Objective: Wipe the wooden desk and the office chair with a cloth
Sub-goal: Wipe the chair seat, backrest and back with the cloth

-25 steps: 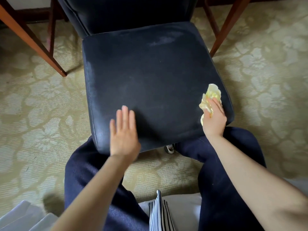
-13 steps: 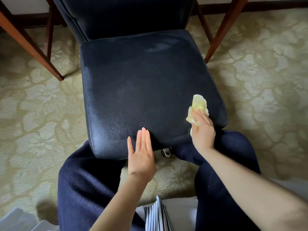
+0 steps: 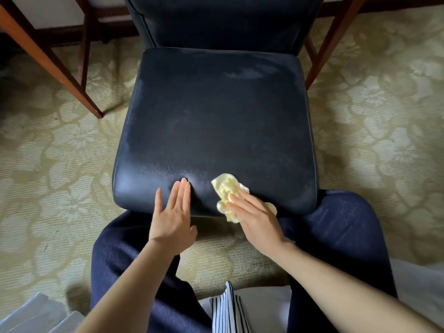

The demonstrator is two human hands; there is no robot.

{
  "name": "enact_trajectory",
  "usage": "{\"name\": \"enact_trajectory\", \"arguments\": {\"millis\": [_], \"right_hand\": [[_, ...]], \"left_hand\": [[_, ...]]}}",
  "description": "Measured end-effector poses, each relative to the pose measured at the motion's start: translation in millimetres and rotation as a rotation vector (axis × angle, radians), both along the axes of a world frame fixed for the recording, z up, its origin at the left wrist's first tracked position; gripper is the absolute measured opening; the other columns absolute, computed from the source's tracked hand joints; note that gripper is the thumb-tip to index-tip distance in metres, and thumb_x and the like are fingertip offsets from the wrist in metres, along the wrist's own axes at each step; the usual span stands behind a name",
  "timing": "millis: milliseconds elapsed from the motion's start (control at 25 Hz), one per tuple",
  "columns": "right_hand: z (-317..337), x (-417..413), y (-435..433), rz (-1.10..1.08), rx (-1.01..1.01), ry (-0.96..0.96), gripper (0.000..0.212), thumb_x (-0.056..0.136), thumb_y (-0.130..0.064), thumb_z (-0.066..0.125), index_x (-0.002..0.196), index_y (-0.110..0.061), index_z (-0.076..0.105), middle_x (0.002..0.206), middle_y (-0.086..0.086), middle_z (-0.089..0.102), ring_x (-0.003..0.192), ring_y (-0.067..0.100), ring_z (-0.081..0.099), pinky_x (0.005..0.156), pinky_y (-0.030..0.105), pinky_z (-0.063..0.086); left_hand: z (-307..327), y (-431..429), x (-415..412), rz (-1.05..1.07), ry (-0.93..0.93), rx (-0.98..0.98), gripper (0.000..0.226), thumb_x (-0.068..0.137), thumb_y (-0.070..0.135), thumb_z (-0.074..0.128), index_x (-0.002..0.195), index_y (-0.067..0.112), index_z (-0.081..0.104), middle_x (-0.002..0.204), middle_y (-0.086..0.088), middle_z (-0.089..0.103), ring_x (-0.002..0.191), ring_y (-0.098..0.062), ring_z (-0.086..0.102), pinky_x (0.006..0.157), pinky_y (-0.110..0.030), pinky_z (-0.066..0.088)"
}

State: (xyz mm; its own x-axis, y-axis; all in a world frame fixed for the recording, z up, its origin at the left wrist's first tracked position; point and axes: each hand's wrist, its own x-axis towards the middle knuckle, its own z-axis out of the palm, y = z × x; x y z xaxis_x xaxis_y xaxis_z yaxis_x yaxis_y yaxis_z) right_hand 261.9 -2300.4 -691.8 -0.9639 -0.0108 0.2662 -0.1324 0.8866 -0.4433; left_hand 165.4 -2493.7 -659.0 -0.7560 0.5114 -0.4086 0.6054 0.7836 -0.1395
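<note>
A dark navy office chair (image 3: 216, 116) fills the middle of the head view, its seat cushion facing me with faint pale smears on the fabric. My right hand (image 3: 258, 221) presses a crumpled pale yellow cloth (image 3: 227, 191) onto the seat's front edge, near the middle. Just to its left my left hand (image 3: 174, 217) lies flat, fingers together and extended, resting on the front edge of the cushion with nothing in it. Only the desk's reddish wooden legs (image 3: 50, 58) show, at the upper left and upper right (image 3: 332, 39); its top is out of view.
A beige carpet with a pale floral pattern (image 3: 52, 179) surrounds the chair. My knees in dark blue trousers (image 3: 336, 236) flank the seat's front edge. White and striped fabric (image 3: 228, 311) lies at the bottom of the view.
My right hand has slid the cloth leftward along the seat's front edge, from the right corner to near the middle. My left hand shifted right and back toward the edge. The view moved closer.
</note>
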Motion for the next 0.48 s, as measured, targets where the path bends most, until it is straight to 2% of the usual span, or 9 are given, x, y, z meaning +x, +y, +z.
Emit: {"name": "enact_trajectory", "arguments": {"millis": [80, 240, 400, 480], "right_hand": [[-0.7, -0.1, 6.7, 0.109, 0.068, -0.017, 0.047, 0.064, 0.014, 0.074, 0.105, -0.010, 0.072, 0.116, 0.001, 0.067, 0.116, 0.023, 0.058, 0.097, 0.039, 0.048], [3.7, 4.9, 25.9, 0.149, 0.100, -0.052, 0.051, 0.061, 0.012, 0.078, 0.105, -0.012, 0.072, 0.117, 0.000, 0.066, 0.114, 0.024, 0.059, 0.094, 0.042, 0.049], [17.1, 8.3, 55.0, 0.143, 0.067, -0.074, 0.046, 0.068, 0.013, 0.070, 0.107, -0.013, 0.072, 0.117, 0.004, 0.066, 0.114, 0.027, 0.059, 0.095, 0.042, 0.049], [25.4, 0.0, 77.5, 0.062, -0.028, -0.109, 0.044, 0.074, 0.012, 0.062, 0.109, -0.013, 0.071, 0.120, 0.005, 0.064, 0.116, 0.027, 0.056, 0.102, 0.038, 0.043]], "left_hand": [[0.4, -9.6, -11.3, -0.020, 0.025, -0.038, 0.103, 0.086, 0.053, 0.040, 0.137, 0.003, -0.033, 0.155, -0.010, -0.025, 0.143, -0.022, -0.022, 0.114, -0.052, -0.010], [2.4, -21.4, -31.4, 0.032, 0.025, -0.035, 0.100, 0.084, 0.053, 0.042, 0.146, 0.007, -0.022, 0.157, -0.005, -0.021, 0.144, -0.017, -0.018, 0.113, -0.053, -0.011], [3.1, -10.4, -21.6, 0.389, -0.061, 0.216, 0.094, 0.085, 0.045, 0.050, 0.150, 0.011, -0.009, 0.158, -0.006, -0.016, 0.145, -0.018, -0.015, 0.113, -0.053, -0.006], [0.1, 4.9, -3.2, 0.539, -0.142, 0.333, 0.095, 0.085, 0.041, 0.054, 0.150, 0.009, -0.008, 0.157, -0.012, -0.016, 0.145, -0.021, -0.015, 0.115, -0.051, -0.003]]}}
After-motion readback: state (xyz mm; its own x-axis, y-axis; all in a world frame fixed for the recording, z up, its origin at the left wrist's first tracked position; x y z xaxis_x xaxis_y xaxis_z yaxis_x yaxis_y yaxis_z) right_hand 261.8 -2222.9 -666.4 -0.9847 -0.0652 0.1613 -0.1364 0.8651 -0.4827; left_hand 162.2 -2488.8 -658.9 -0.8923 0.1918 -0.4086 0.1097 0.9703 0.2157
